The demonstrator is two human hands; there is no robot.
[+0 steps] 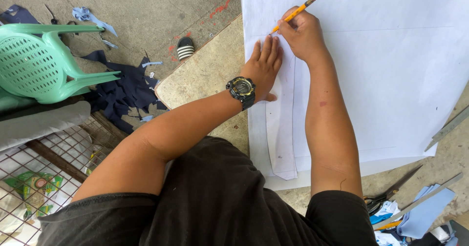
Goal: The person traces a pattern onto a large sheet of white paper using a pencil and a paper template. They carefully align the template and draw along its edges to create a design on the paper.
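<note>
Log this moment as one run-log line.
left hand: flat on long white paper pattern strip | right hand: grip on yellow wooden pencil, tip at strip edge | under: large white paper sheet

Green plastic chair (36,63) tipped on side, upper left of frame. Dark blue fabric scraps (122,92) strewn on concrete floor just right of it. Striped sandal (185,48) upper centre. Wire mesh rack (44,177) lower left. Scissors (388,194) and light blue cloth pieces (425,214) lower right. Metal ruler (447,129) at right edge.
</note>
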